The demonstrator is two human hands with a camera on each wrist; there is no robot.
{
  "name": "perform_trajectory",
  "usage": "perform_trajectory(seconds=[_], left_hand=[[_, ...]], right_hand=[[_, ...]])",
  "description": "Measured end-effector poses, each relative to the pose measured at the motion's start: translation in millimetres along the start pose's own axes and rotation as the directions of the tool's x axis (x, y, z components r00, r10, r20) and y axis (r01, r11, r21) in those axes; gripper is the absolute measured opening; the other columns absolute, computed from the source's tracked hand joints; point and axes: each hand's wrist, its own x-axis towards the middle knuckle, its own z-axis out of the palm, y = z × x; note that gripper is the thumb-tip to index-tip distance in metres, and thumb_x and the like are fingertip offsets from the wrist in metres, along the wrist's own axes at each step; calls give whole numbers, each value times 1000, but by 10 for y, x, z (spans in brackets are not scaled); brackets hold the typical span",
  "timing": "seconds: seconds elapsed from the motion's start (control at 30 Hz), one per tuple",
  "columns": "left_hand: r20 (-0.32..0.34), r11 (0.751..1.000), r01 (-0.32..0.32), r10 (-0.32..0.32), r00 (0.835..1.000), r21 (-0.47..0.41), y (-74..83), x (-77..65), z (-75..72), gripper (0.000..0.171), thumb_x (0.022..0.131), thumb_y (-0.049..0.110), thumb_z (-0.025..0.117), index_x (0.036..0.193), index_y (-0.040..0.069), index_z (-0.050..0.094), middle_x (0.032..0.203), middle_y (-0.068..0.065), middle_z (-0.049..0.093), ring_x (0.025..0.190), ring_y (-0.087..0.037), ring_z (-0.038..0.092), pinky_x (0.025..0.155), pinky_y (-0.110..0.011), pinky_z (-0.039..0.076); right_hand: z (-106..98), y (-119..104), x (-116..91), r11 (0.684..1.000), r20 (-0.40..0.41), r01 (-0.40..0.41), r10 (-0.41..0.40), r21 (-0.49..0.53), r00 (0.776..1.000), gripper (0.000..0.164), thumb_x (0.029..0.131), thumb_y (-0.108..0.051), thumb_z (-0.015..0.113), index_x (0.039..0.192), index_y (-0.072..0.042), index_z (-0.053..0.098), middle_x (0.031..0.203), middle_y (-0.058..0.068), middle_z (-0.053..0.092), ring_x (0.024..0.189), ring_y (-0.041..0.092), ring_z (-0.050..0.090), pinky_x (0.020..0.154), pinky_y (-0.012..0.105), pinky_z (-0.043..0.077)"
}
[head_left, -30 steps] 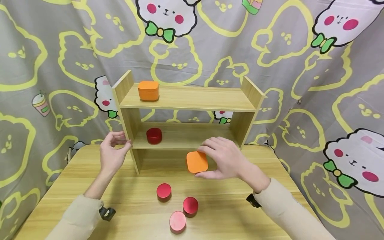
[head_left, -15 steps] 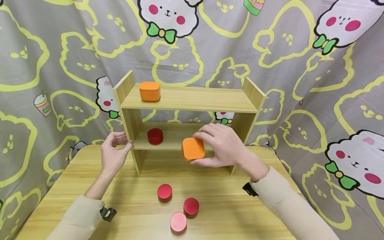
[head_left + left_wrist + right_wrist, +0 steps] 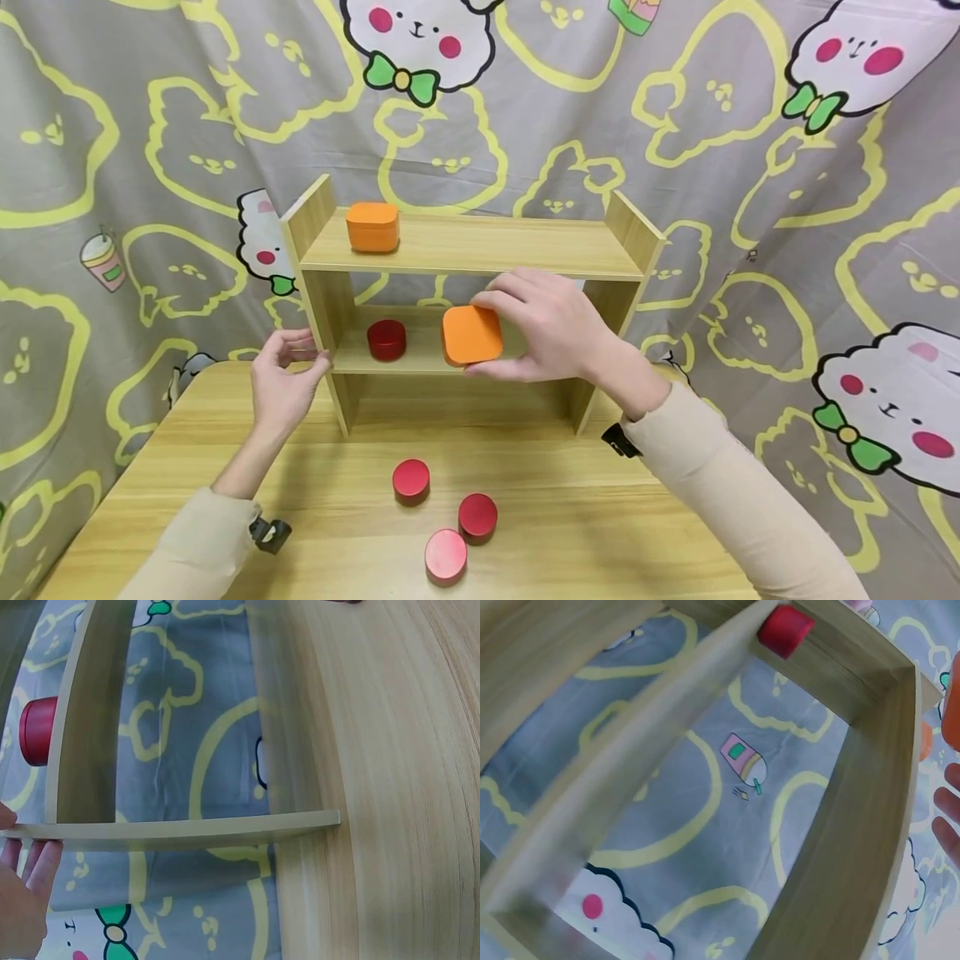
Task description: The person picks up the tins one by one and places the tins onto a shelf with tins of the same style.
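Note:
My right hand (image 3: pixel 555 329) grips an orange rounded-square tin (image 3: pixel 472 335) between thumb and fingers. It is in front of the middle level of a small wooden shelf (image 3: pixel 472 246). In the right wrist view, this orange tin (image 3: pixel 952 712) and a few fingertips (image 3: pixel 948 804) appear at the right edge. My left hand (image 3: pixel 283 379) pinches the shelf's left side panel, with thumb and fingers on opposite faces of the panel (image 3: pixel 195 832) in the left wrist view. Another orange tin (image 3: pixel 373 228) stands at the left of the top level. Below it, a red round tin (image 3: pixel 386 340) sits on the middle level.
Three more round tins, a red one (image 3: pixel 411 481), a second red one (image 3: pixel 477 517) and a pinkish-red one (image 3: pixel 446 556), stand on the wooden table (image 3: pixel 600 533) before the shelf. A patterned grey curtain (image 3: pixel 525 108) hangs behind it.
My right hand has lifted the orange tin upward and slightly left, from in front of the lower opening to the middle level. My left hand keeps its hold on the side panel.

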Motion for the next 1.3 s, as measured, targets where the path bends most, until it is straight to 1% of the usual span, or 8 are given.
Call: perform_trajectory(seconds=[0.13,0.2,0.37,0.5,0.7,0.97,1.13,1.3], left_hand=[[-7,1000,-10,10,1000,5,-5,-1,-2,27,86,-8,73,113,-7,67,93,25,65,80,10,66,68,-5,59],[-6,1000,-13,13,1000,2,-4,-1,-2,28,86,-8,73,113,-7,67,93,25,65,80,10,66,68,-6,59],[-2,1000,-8,8,1000,-3,2,-5,0,28,86,-8,73,113,-7,67,94,24,65,81,10,66,69,-6,59],[-2,1000,-5,5,1000,0,14,-8,-2,28,87,-7,73,114,-6,67,95,23,65,82,10,66,70,-5,59],[-2,1000,-3,3,1000,-4,24,-11,5,28,87,-7,73,114,-6,66,95,22,64,82,9,66,71,-5,59],[-10,1000,-4,3,1000,-25,7,-16,16,29,86,-9,72,114,-8,65,94,21,64,81,8,66,72,-6,60],[-10,1000,-3,3,1000,-24,2,-16,15,29,86,-9,72,114,-8,65,94,21,64,81,8,66,72,-6,60],[-8,1000,-4,3,1000,-21,11,-12,9,29,86,-8,73,114,-7,66,95,21,64,82,8,66,71,-6,60]], right_hand=[[-71,29,122,1000,28,-6,6,-4,1000,69,73,-63,88,113,-9,72,100,3,72,79,19,64,66,32,58],[-93,57,178,1000,37,-11,12,-10,999,69,74,-62,87,114,-8,72,101,4,72,80,19,65,67,32,58],[-106,151,299,1000,18,-17,17,-6,1000,69,73,-59,90,115,-6,72,101,6,72,83,21,66,69,33,59],[-100,213,361,1000,5,-18,18,-14,1000,70,73,-60,90,114,-6,72,100,6,72,84,22,67,70,34,59],[-54,304,440,998,15,-37,38,-50,999,67,75,-61,87,113,-8,72,100,6,72,83,22,66,67,35,59],[31,364,547,991,89,-113,119,-75,989,62,82,-67,78,115,-14,71,104,2,71,89,19,68,66,33,58],[94,400,616,988,98,-136,143,-73,985,64,81,-68,79,115,-14,72,107,3,73,91,22,70,66,37,60],[137,439,673,984,113,-155,164,-87,980,65,83,-67,77,117,-13,72,107,4,74,91,23,70,64,38,60]])
